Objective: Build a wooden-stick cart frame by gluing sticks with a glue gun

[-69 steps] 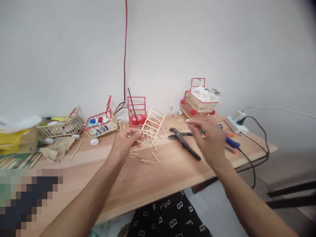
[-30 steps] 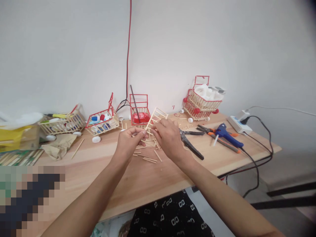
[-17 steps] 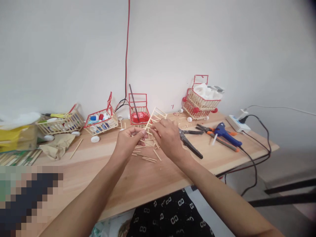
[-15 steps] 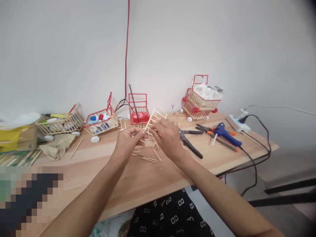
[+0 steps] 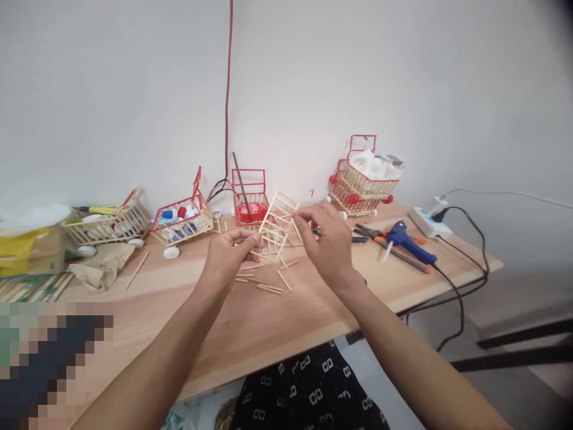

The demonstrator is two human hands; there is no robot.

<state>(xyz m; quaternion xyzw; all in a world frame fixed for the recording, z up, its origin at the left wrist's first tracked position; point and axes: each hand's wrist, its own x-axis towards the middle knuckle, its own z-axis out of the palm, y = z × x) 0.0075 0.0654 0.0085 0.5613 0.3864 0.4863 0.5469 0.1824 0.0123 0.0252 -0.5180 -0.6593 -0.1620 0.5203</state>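
My left hand (image 5: 235, 248) pinches a small ladder-like frame of pale wooden sticks (image 5: 278, 218) by its left side, tilted above the table. My right hand (image 5: 324, 242) is just right of the frame, its thumb and fingertips drawn together; whatever they may hold is too small to make out. Loose cut sticks (image 5: 269, 289) lie on the table below the hands. Behind the frame stands a stick cart with a red frame (image 5: 249, 172), holding a red-stained container (image 5: 253, 212) with a thin dark rod leaning in it.
Stick carts (image 5: 181, 230) (image 5: 107, 224) loaded with small items stand left, near crumpled brown paper (image 5: 101, 266). Another red-trimmed cart (image 5: 362, 185) is at the right rear. Pliers (image 5: 405, 258), a blue glue gun (image 5: 409, 243) and a power strip (image 5: 430, 222) with cables lie right.
My right hand has moved off the frame to the right, uncovering more of its rungs. My left hand still holds the frame in nearly the same place.
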